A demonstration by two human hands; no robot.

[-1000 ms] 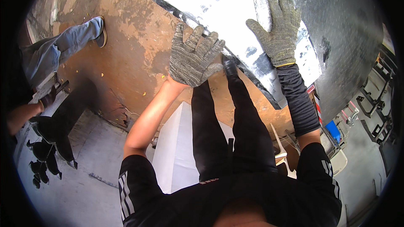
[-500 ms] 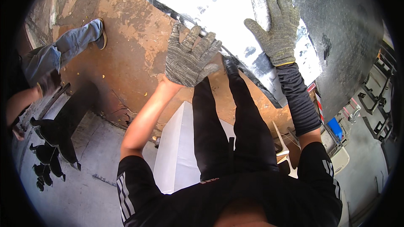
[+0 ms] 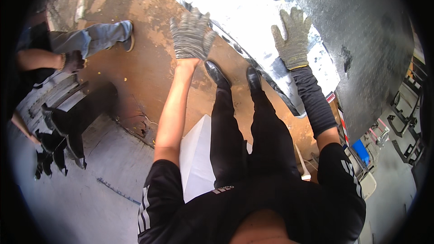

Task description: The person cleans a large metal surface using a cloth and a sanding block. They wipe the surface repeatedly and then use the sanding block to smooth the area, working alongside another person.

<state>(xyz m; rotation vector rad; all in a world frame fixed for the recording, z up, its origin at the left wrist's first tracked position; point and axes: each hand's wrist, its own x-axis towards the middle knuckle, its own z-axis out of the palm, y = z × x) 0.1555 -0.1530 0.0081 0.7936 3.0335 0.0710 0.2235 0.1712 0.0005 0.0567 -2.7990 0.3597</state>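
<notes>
My left hand, in a grey striped knit glove, is raised beside the near left edge of a white-patched panel. Its fingers are spread and hold nothing; motion blurs it slightly. My right hand, in a grey glove with a yellow cuff edge and a dark sleeve above it, lies over the panel's right part. A pale oblong block shows between its thumb and forefinger, and the hand appears closed over it. The rest of the block is hidden under the glove. Dark edging runs along the panel's near side.
A large dark, dusty sheet borders the panel on the right. Black curved parts stand at left, close to another person's gloved hand. A white box-like thing is beside my legs. Metal brackets lie at far right.
My left hand has moved up and slightly left, off the panel's edge. The right hand has slid toward me across the panel. The other person's leg and hand appear farther right.
</notes>
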